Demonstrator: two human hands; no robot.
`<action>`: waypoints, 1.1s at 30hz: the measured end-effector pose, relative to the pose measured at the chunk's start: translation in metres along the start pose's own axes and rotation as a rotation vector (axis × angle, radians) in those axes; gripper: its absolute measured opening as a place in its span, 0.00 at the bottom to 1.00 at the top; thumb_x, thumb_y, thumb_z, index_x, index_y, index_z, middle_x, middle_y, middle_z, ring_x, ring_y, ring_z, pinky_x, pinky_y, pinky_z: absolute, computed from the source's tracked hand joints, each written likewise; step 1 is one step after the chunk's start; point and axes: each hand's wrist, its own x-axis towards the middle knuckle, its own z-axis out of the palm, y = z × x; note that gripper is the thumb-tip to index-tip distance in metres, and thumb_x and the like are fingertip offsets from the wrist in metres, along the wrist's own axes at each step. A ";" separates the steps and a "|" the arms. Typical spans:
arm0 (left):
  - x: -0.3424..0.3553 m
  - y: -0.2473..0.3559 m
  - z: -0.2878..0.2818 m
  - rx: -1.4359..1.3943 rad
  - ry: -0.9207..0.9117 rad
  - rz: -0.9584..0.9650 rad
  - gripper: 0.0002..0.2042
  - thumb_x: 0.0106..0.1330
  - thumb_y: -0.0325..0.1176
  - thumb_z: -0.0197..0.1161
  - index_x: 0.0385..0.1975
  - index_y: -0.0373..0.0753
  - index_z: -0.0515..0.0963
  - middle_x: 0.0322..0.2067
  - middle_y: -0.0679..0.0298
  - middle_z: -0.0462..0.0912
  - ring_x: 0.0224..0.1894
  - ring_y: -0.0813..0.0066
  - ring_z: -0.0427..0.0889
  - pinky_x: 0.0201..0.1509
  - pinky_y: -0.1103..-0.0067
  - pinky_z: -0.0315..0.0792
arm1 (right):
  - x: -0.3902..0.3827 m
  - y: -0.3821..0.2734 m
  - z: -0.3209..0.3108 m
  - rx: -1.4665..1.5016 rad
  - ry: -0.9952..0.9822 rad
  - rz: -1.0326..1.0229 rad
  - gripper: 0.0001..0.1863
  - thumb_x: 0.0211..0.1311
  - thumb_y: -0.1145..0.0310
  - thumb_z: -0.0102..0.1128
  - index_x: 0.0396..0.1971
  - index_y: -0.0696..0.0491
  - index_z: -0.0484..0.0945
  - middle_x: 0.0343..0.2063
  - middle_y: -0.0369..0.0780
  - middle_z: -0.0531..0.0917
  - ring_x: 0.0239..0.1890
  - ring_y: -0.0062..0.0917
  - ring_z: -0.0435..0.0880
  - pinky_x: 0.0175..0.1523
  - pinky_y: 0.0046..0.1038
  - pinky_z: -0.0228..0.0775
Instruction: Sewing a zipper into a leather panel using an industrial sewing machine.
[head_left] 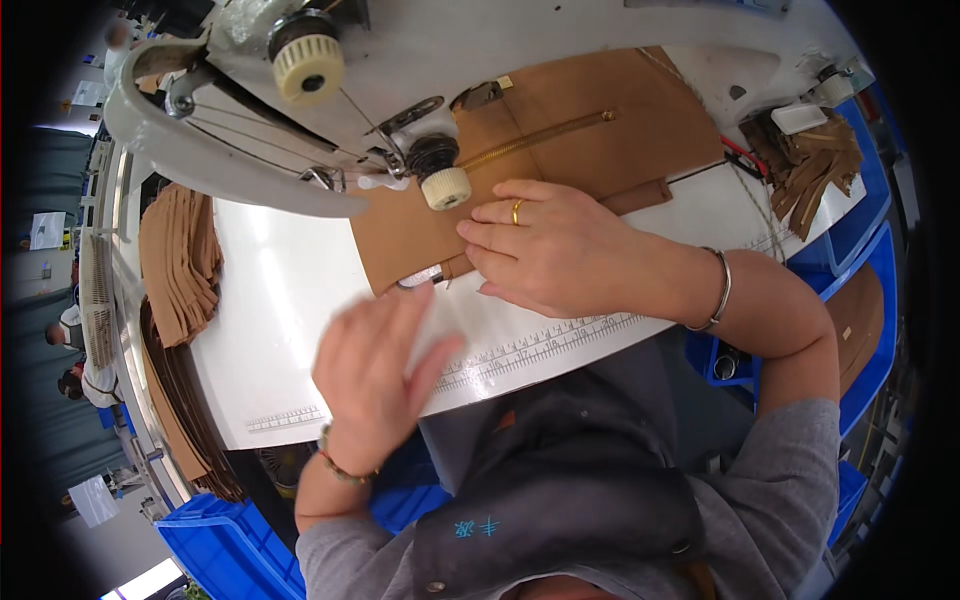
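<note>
A brown panel [590, 110] of leather or cloth, with a gold-toothed zipper [540, 140] across it, lies under the sewing machine [440, 185] on the white table. My right hand [555, 245], with a ring and a bangle, rests flat on the panel's near part, fingers stretched out and palm down. A narrower brown strip [640, 196] shows at the panel's near edge. Nearer to me and to the left, my left hand [375, 365] is raised over the table edge, blurred by motion. Its thumb stands apart from its fingers, and nothing shows in it.
Brown strips [180, 260] are stacked on the table's left side, with more pieces [178, 410] hanging below. At the far right lie loose brown scraps [815, 165] and a red-handled tool [742, 158]. Blue bins [235, 545] stand at both sides. A printed ruler [540, 345] runs along the near edge.
</note>
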 end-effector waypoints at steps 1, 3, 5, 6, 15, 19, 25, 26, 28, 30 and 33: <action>-0.024 0.009 -0.008 -0.109 0.048 0.179 0.17 0.56 0.40 0.80 0.43 0.42 0.88 0.35 0.66 0.83 0.38 0.68 0.82 0.36 0.75 0.76 | 0.001 0.001 0.000 -0.010 0.056 -0.021 0.17 0.59 0.59 0.72 0.40 0.57 0.85 0.48 0.43 0.88 0.53 0.32 0.85 0.66 0.40 0.73; -0.073 0.021 -0.003 -0.302 0.006 0.362 0.11 0.56 0.40 0.79 0.35 0.46 0.87 0.25 0.70 0.76 0.27 0.72 0.76 0.30 0.75 0.72 | 0.002 0.004 0.000 -0.027 0.110 -0.039 0.16 0.58 0.59 0.72 0.38 0.56 0.85 0.45 0.41 0.88 0.50 0.31 0.85 0.65 0.40 0.74; -0.119 0.024 0.029 -0.380 0.019 0.360 0.07 0.57 0.38 0.77 0.29 0.47 0.85 0.20 0.72 0.70 0.21 0.73 0.72 0.28 0.73 0.71 | 0.004 0.006 -0.002 -0.004 0.175 -0.056 0.12 0.57 0.60 0.74 0.27 0.51 0.81 0.31 0.35 0.83 0.38 0.27 0.83 0.53 0.33 0.76; -0.135 0.022 0.051 -0.346 0.048 0.314 0.06 0.56 0.37 0.77 0.27 0.48 0.85 0.19 0.72 0.69 0.20 0.74 0.71 0.27 0.73 0.70 | 0.003 0.007 -0.003 -0.014 0.189 -0.066 0.12 0.57 0.60 0.74 0.27 0.51 0.81 0.31 0.35 0.83 0.38 0.27 0.83 0.53 0.33 0.76; -0.026 -0.045 0.049 -0.377 0.517 -0.389 0.15 0.57 0.45 0.74 0.38 0.41 0.89 0.33 0.62 0.88 0.33 0.62 0.89 0.42 0.66 0.80 | 0.005 0.021 -0.005 -0.055 0.360 -0.110 0.22 0.56 0.63 0.74 0.12 0.46 0.68 0.15 0.32 0.67 0.16 0.25 0.71 0.23 0.30 0.62; 0.139 -0.060 0.004 -0.288 0.671 -0.094 0.16 0.56 0.46 0.74 0.37 0.41 0.88 0.33 0.63 0.88 0.33 0.62 0.88 0.42 0.66 0.80 | 0.004 0.032 -0.007 -0.064 0.305 -0.015 0.23 0.59 0.62 0.73 0.12 0.46 0.68 0.14 0.32 0.70 0.16 0.28 0.73 0.22 0.32 0.64; 0.325 -0.062 -0.026 -0.056 0.756 -0.119 0.17 0.56 0.48 0.75 0.37 0.41 0.88 0.32 0.63 0.87 0.33 0.63 0.88 0.41 0.67 0.80 | 0.007 0.035 -0.009 -0.045 0.282 0.009 0.24 0.62 0.62 0.71 0.11 0.46 0.68 0.13 0.32 0.72 0.16 0.28 0.74 0.22 0.30 0.65; 0.341 -0.062 -0.028 -0.028 0.746 -0.172 0.17 0.56 0.48 0.75 0.37 0.41 0.88 0.32 0.63 0.87 0.32 0.63 0.88 0.40 0.67 0.80 | 0.008 0.034 -0.008 -0.060 0.283 0.007 0.24 0.62 0.62 0.71 0.11 0.46 0.68 0.13 0.32 0.72 0.16 0.28 0.74 0.22 0.30 0.65; 0.366 -0.062 -0.029 0.013 0.722 -0.261 0.18 0.56 0.49 0.75 0.36 0.41 0.88 0.32 0.63 0.87 0.32 0.64 0.88 0.40 0.67 0.80 | 0.008 0.034 -0.008 -0.036 0.248 0.035 0.24 0.63 0.61 0.71 0.11 0.46 0.68 0.13 0.33 0.72 0.16 0.29 0.74 0.22 0.31 0.65; 0.379 -0.068 -0.029 0.037 0.698 -0.336 0.18 0.55 0.49 0.75 0.36 0.41 0.87 0.32 0.63 0.87 0.32 0.64 0.88 0.40 0.67 0.80 | 0.009 0.034 -0.008 -0.039 0.254 0.031 0.24 0.63 0.60 0.70 0.11 0.46 0.68 0.13 0.33 0.72 0.16 0.30 0.74 0.22 0.32 0.65; 0.388 -0.076 -0.028 0.059 0.688 -0.398 0.19 0.55 0.50 0.75 0.36 0.41 0.87 0.31 0.63 0.87 0.32 0.64 0.88 0.39 0.68 0.80 | 0.009 0.034 -0.009 -0.029 0.258 0.031 0.25 0.64 0.60 0.70 0.10 0.46 0.68 0.13 0.33 0.72 0.15 0.31 0.74 0.22 0.33 0.65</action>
